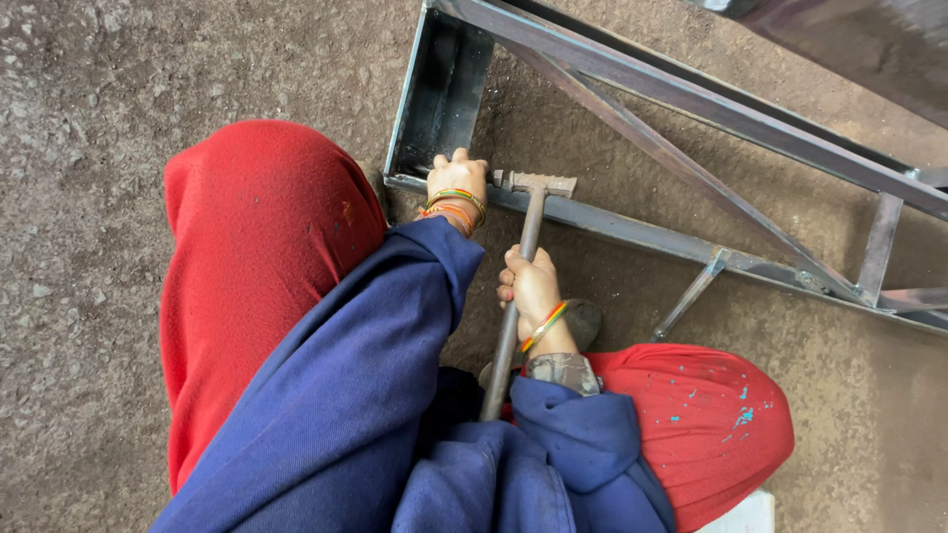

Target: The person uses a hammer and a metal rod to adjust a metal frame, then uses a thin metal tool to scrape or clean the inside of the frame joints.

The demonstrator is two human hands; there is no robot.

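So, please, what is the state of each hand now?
Left hand: resting on the metal frame, fingers curled over its bar.
Right hand: closed around the hammer handle.

Rough, gritty brown-grey floor (89, 197) fills the frame, speckled with small pale stones at the left. Even, soft light falls across it. A dark slanted metal surface (869, 49) cuts the upper right corner.
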